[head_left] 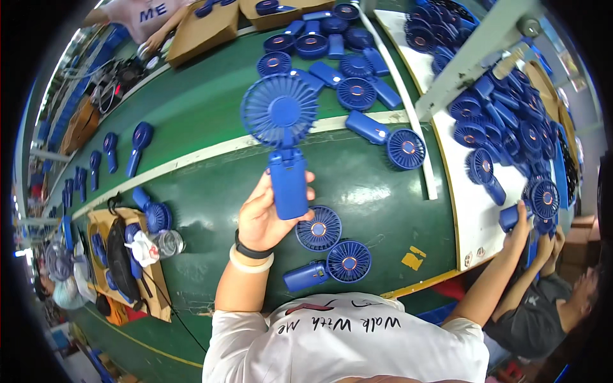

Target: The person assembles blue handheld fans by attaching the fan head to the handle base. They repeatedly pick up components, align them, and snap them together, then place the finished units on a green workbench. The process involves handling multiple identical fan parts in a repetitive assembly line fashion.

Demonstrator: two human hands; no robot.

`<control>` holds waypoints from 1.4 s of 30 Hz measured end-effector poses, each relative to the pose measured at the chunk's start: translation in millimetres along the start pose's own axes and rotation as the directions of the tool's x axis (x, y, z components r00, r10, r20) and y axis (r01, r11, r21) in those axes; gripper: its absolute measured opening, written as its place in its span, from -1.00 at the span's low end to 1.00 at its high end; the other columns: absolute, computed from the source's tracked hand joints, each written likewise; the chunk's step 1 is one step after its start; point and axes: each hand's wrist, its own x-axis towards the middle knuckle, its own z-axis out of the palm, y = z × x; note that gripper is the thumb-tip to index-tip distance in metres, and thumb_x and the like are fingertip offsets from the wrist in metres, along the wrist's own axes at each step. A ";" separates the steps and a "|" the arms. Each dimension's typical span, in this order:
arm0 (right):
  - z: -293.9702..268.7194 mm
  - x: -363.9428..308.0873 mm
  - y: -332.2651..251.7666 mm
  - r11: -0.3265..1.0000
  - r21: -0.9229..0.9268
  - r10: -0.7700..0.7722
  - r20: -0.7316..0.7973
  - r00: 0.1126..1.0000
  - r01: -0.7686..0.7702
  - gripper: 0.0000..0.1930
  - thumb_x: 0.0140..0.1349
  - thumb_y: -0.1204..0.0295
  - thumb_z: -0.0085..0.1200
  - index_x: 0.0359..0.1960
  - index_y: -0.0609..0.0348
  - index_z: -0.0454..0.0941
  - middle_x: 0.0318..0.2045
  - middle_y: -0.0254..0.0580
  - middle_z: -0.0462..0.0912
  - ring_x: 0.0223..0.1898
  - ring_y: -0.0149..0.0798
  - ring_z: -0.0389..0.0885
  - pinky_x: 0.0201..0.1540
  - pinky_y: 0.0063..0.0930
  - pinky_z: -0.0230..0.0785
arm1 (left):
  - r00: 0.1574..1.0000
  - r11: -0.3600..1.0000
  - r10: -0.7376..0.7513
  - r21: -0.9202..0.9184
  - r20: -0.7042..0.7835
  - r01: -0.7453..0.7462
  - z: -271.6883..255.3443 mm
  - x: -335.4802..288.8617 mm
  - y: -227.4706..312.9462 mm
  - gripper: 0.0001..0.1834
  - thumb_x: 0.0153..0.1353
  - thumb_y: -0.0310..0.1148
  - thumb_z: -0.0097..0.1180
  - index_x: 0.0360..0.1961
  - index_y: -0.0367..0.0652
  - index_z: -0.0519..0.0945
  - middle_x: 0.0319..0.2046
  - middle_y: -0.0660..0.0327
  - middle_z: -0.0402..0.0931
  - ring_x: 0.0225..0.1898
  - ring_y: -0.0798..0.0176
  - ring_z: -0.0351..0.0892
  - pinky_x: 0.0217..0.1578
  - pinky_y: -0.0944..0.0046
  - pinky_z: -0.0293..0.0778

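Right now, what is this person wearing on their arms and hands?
The hand is bare, no glove. Its wrist carries a black band and, just below it, a cream band. The forearm is bare up to a short white sleeve. No other hand shows.

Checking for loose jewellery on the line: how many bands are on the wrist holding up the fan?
2: a black band nearest the left hand holding the fan, and a white band right behind it toward the forearm. The wrist's underside is hidden.
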 end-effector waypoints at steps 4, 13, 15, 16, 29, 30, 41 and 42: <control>-20.4 86.0 10.9 0.973 -0.020 0.228 -0.022 0.973 -0.229 -0.53 -0.03 0.07 0.29 -0.23 0.14 0.47 -0.37 -0.29 0.55 -0.41 -0.34 0.57 -0.37 -0.40 0.46 | 1.000 1.000 -0.003 0.003 0.004 0.003 1.3 4.3 2.5 -0.40 0.25 -0.22 -0.02 0.23 -0.17 0.09 0.08 -0.11 0.25 -0.02 0.01 0.42 -0.23 0.03 0.51; -20.1 120.3 49.5 0.988 -0.146 0.022 -0.163 0.986 -0.046 -0.49 0.20 0.05 0.01 -0.01 0.24 0.41 -0.09 -0.20 0.50 -0.08 -0.33 0.46 -0.01 -0.46 0.26 | 0.970 0.931 0.186 0.344 -0.159 -0.122 -3.5 8.7 13.0 -0.34 0.08 -0.39 0.19 0.18 -0.14 0.16 -0.08 0.08 0.31 -0.16 0.15 0.43 -0.26 0.11 0.53; -33.5 121.1 56.6 0.960 -0.278 -0.065 -0.196 0.978 0.008 -0.47 0.22 0.08 -0.04 0.04 0.30 0.38 -0.08 -0.12 0.49 -0.05 -0.27 0.44 0.04 -0.44 0.22 | 0.933 0.828 0.250 0.557 -0.261 -0.066 -19.0 13.0 20.6 -0.24 -0.10 -0.54 0.29 0.15 -0.10 0.20 -0.20 0.26 0.30 -0.20 0.27 0.44 -0.22 0.17 0.54; -4.1 91.8 51.8 0.887 -0.409 -0.336 -0.253 0.907 0.214 -0.47 0.22 0.14 -0.04 0.06 0.37 0.35 -0.07 0.00 0.48 0.00 -0.13 0.41 0.11 -0.36 0.17 | 0.905 0.802 0.330 0.585 -0.269 -0.118 -16.9 15.8 24.1 -0.35 0.01 -0.48 0.25 0.12 -0.10 0.22 -0.20 0.27 0.34 -0.22 0.27 0.46 -0.22 0.15 0.53; 239.3 -130.7 -52.0 0.777 0.057 -0.569 0.491 0.660 0.627 -0.72 0.10 0.68 0.00 -0.11 0.24 0.46 -0.13 -0.25 0.49 -0.18 -0.47 0.45 -0.18 -0.63 0.34 | 0.830 0.716 0.458 0.686 -0.318 -0.132 -82.5 44.7 48.4 -0.60 0.23 -0.44 0.01 0.07 -0.19 0.25 -0.14 0.10 0.47 -0.15 0.18 0.54 -0.10 0.21 0.46; 270.4 -142.5 -49.2 0.852 0.114 -0.459 0.629 0.628 0.510 -0.70 0.08 0.66 0.01 -0.11 0.22 0.48 -0.17 -0.26 0.49 -0.16 -0.42 0.47 -0.16 -0.60 0.35 | 0.830 0.718 0.463 0.681 -0.310 -0.146 -82.8 45.4 49.9 -0.60 0.22 -0.44 0.01 0.07 -0.20 0.25 -0.14 0.09 0.47 -0.15 0.18 0.54 -0.10 0.21 0.46; 531.7 -205.2 -17.9 -0.027 -0.275 -0.306 0.918 0.253 0.961 -0.49 0.14 0.25 0.06 0.12 0.14 0.33 -0.09 0.03 0.49 -0.10 0.02 0.49 -0.02 -0.26 0.35 | 0.806 0.711 0.529 0.657 -0.265 -0.250 -95.0 33.9 69.1 -0.54 0.21 -0.45 0.03 0.12 -0.18 0.21 -0.10 0.12 0.43 -0.12 0.21 0.51 -0.07 0.21 0.44; 533.9 -211.3 -18.0 -0.125 -0.314 -0.267 0.924 0.273 0.941 -0.46 0.15 0.23 0.05 0.16 0.12 0.29 -0.08 0.04 0.48 -0.11 0.01 0.51 -0.02 -0.27 0.35 | 0.800 0.711 0.536 0.655 -0.271 -0.255 -95.7 33.9 69.4 -0.54 0.21 -0.45 0.03 0.12 -0.18 0.21 -0.10 0.12 0.43 -0.13 0.21 0.51 -0.07 0.21 0.44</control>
